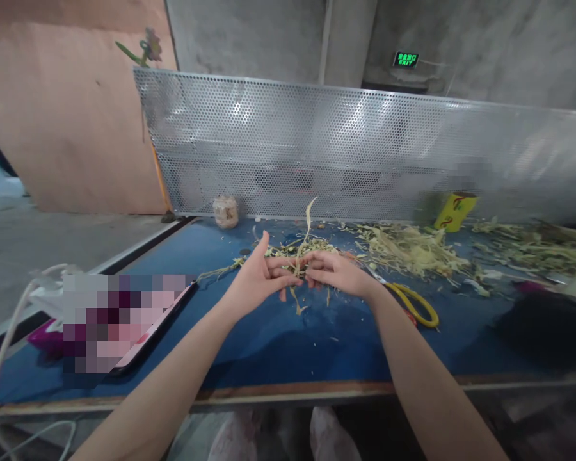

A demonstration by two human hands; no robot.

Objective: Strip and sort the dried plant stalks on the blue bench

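Observation:
My left hand [256,276] and my right hand [335,272] meet over the middle of the blue table [278,339]. Between them both pinch a thin pale dried plant strand [296,266], which sticks up behind the fingers and hangs down below them. The left hand's thumb points up and its fingers curl toward the right hand. The right hand's fingers are bent around the strand. More dried strands and scraps [408,246] lie on the table just beyond the hands.
Yellow-handled scissors [413,302] lie just right of my right wrist. A phone [139,333] rests at the left, a small jar [226,211] and a yellow cup [456,211] stand by the perforated metal screen [355,147]. A dark object [547,326] sits at the right.

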